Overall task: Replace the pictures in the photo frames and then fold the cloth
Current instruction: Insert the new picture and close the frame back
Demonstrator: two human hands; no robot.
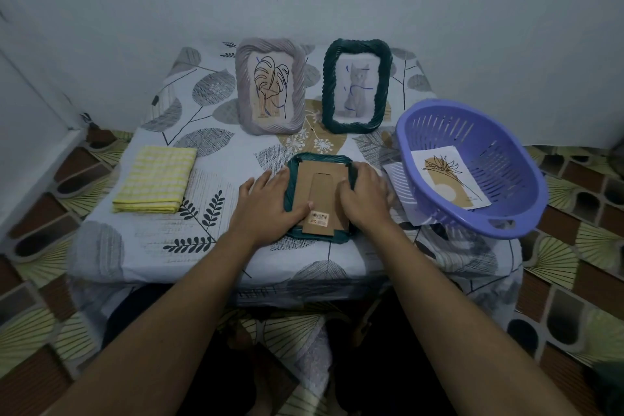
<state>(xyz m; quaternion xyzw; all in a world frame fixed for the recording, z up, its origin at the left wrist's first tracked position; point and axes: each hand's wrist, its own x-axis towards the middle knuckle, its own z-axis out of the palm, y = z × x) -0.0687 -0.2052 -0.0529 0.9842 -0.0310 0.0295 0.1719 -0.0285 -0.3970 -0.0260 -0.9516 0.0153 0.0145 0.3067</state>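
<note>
Evenly flanked, face-down dark-green woven photo frame (322, 179), brown cardboard back up, long axis pointing away; left hand (270, 199) flat, pressing its left edge; right hand (364, 196) curled at its right edge, grip unclear.

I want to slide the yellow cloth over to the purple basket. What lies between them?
Head view: the face-down green frame, with the left hand and right hand on it, then a white paper at the basket's edge.
</note>
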